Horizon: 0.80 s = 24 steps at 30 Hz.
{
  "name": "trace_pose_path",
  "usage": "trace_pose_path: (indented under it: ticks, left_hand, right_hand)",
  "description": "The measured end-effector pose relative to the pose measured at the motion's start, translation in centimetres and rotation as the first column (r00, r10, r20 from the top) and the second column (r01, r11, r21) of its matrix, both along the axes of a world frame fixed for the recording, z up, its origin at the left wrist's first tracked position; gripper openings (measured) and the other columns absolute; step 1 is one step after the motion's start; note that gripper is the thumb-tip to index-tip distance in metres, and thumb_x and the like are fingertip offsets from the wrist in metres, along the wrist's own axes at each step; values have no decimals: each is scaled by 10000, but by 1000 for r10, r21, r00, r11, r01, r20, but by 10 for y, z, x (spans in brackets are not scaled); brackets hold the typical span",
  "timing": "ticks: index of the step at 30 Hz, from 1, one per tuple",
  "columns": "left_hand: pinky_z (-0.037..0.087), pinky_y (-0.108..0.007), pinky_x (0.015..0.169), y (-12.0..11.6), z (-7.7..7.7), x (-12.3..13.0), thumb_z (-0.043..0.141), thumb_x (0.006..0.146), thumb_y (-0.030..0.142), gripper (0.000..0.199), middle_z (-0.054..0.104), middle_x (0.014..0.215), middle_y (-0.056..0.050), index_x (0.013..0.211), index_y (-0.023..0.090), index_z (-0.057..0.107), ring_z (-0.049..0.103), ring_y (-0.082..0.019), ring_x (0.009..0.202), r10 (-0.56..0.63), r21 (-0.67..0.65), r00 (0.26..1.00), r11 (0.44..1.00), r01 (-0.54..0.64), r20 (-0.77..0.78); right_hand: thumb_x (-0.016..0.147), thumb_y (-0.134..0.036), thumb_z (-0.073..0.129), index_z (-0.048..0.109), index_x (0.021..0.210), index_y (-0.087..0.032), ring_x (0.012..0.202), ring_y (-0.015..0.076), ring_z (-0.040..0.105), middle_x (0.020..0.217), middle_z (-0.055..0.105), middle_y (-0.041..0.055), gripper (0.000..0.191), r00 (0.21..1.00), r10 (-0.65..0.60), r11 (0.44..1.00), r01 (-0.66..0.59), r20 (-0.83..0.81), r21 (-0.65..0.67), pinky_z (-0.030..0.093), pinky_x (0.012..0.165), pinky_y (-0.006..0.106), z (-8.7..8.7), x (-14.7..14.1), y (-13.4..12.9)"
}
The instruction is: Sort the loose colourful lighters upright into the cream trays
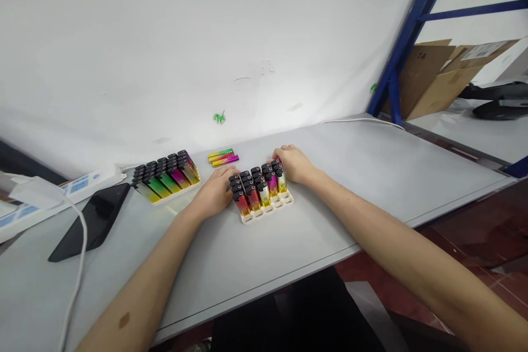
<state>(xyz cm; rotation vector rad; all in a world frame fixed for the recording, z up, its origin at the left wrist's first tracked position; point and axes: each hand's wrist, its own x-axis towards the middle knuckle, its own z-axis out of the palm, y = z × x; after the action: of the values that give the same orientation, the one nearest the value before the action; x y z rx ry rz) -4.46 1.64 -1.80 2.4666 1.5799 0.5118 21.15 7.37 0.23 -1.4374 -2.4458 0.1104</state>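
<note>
A cream rack [270,210] stands in front of me on the grey table, with rows of upright lighters [252,198]. Their caps are black and their bodies shiny red, silver, magenta and yellow. Open slots show along the rack's near edge. My left hand [214,191] is curled against the rack's left side, its fingertips partly hidden behind the lighters. At the far right corner, my right hand [295,164] is closed around the rack's side, with its fingers bent and partly out of sight. Both hands appear to grip the rack between them.
A second rack [178,193] of colourful lighters stands at the left, near several loose lighter-like coloured pieces [223,157] by the wall. Further left lie a black phone [93,223], a white cable [78,275] and a power strip [88,181]. Beyond the blue frame [402,55] is a cardboard box [437,80].
</note>
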Motion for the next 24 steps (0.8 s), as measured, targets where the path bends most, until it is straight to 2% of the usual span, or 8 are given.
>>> trace_pose_path:
  ticks: [7,9,11,14,17,20,22,24]
  left_hand:
    - [389,-485,1165,0,-1,0,489,801,165,453,590,1378,-110,1242,191,591,473,-285,1350,-7,9,1000,1000,7,5]
    - [393,-488,1160,0,0,0,483,800,163,463,589,1381,-104,1250,197,585,476,-282,1343,-12,5,1000,1000,12,0]
    - [395,-494,1157,0,1,0,483,799,167,469,588,1385,-105,1257,199,581,468,-285,1352,-18,1,1000,1000,18,-4]
    - [392,-494,1158,0,1,0,483,802,176,467,585,1387,-110,1258,197,580,469,-286,1351,-18,6,1000,1000,18,-8]
    - [399,-493,1152,0,0,0,483,812,185,454,606,1355,-99,1254,207,583,490,-283,1324,-22,18,1000,1000,22,-7]
    - [398,-490,1154,0,-1,0,486,817,187,446,609,1351,-101,1253,205,581,495,-284,1317,-25,27,1000,999,25,-5]
    - [401,-489,1151,0,-2,-1,479,820,182,449,590,1380,-107,1258,198,574,486,-287,1328,-25,26,1000,999,25,-9]
    - [402,-493,1150,0,-2,-1,471,822,181,454,580,1392,-112,1265,194,570,475,-291,1341,-23,20,1000,1000,24,-18]
  right_hand:
    - [979,-235,492,648,1073,-120,1066,272,605,1128,682,171,215,998,54,999,-54,36,-6,436,888,315,-4,4,3]
    - [1001,-307,472,617,1085,-149,974,263,627,1057,704,149,230,998,20,1000,-20,-60,-8,439,810,317,-6,5,6]
    - [1017,-380,443,566,1129,-183,830,239,628,924,709,97,258,972,-34,999,30,-234,-22,423,727,310,-9,5,8]
    - [1010,-450,427,518,1108,-228,662,188,570,736,632,-1,258,843,-65,997,31,-534,-74,394,658,283,-10,3,10]
    - [981,-570,399,532,930,-231,533,137,464,622,519,-42,367,646,-115,981,-48,-755,-190,356,565,249,-8,0,10]
    - [946,-641,367,485,725,-220,422,99,303,516,363,-64,489,442,-257,915,-174,-860,-363,248,441,235,-3,-2,8]
    - [943,-587,370,425,652,-225,387,86,210,475,278,-78,467,339,-346,855,-271,-875,-443,169,396,234,1,-3,7]
    - [940,-494,355,381,622,-231,373,81,154,451,240,-85,414,272,-395,811,-347,-878,-472,121,375,231,3,-3,6]
